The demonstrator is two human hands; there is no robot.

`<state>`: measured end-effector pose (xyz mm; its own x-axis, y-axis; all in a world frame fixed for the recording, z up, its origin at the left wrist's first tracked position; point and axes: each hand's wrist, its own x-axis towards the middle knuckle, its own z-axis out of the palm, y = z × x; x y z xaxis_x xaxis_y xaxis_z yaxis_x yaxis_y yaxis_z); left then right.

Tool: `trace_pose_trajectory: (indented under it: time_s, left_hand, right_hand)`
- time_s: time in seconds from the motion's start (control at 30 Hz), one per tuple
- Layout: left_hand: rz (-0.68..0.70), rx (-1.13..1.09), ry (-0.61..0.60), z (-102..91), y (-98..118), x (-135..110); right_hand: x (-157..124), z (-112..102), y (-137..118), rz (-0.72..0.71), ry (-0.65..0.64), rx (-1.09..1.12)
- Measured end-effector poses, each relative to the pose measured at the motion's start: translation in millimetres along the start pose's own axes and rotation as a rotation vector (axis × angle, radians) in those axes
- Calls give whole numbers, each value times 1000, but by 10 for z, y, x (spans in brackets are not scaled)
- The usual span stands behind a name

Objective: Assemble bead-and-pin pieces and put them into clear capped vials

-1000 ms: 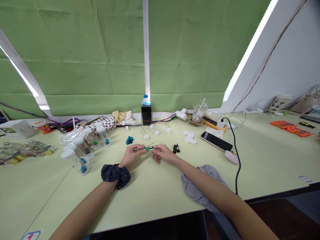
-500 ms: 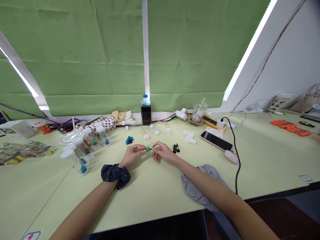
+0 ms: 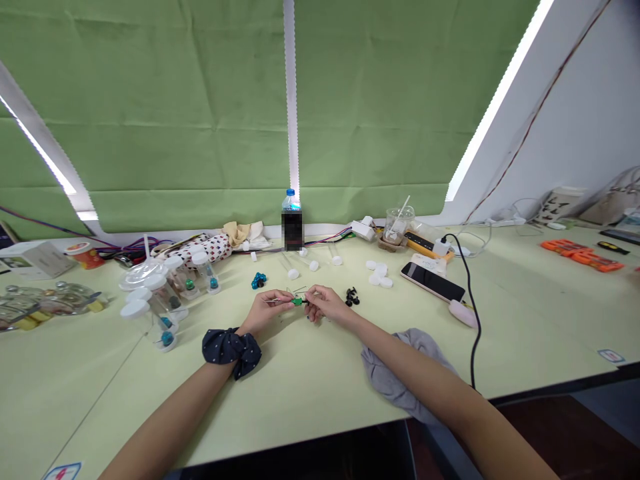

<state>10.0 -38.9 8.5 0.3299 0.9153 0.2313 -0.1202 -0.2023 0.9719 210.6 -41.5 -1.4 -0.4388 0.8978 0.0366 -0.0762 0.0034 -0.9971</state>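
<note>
My left hand (image 3: 266,309) and my right hand (image 3: 324,303) meet over the middle of the pale green table (image 3: 310,373). Pinched between their fingertips is a small green piece (image 3: 297,301) with thin metal tweezers or a wire running left through my left fingers. A dark dotted scrunchie (image 3: 231,351) sits on my left wrist. Small blue pieces (image 3: 259,280) lie just beyond my left hand. Small black pieces (image 3: 353,297) lie right of my right hand.
Clear vials with white caps (image 3: 160,297) stand at the left. White caps (image 3: 379,273), a phone (image 3: 433,282), a black cable (image 3: 473,313), a water bottle (image 3: 293,220) and a plastic cup (image 3: 399,225) lie behind. A grey cloth (image 3: 400,373) lies under my right forearm.
Both hands stay together at the same spot. My right fingers opened slightly, then closed back on the green piece.
</note>
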Motion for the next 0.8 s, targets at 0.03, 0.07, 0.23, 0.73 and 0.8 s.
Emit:
trace_pose_trajectory:
  time_s: [0.03,0.07,0.23,0.73,0.8]
  left_hand:
    - [-2,-1,1,4,7,-1]
    - [-3,-1,2,8,14,-3]
    - [-11,-6,8,30,39,-9]
    - [22,-31,58,13,11,8]
    - [25,-30,67,10,7,9]
  right_hand:
    - [0,0,-1,-4,1,1]
    - [1,1,-3,-5,2,1]
    - [-4,17,-21,35,15,4]
    - [-36,26,-31,18,-37,-34]
    - [-43,27,-27,9,-47,-45]
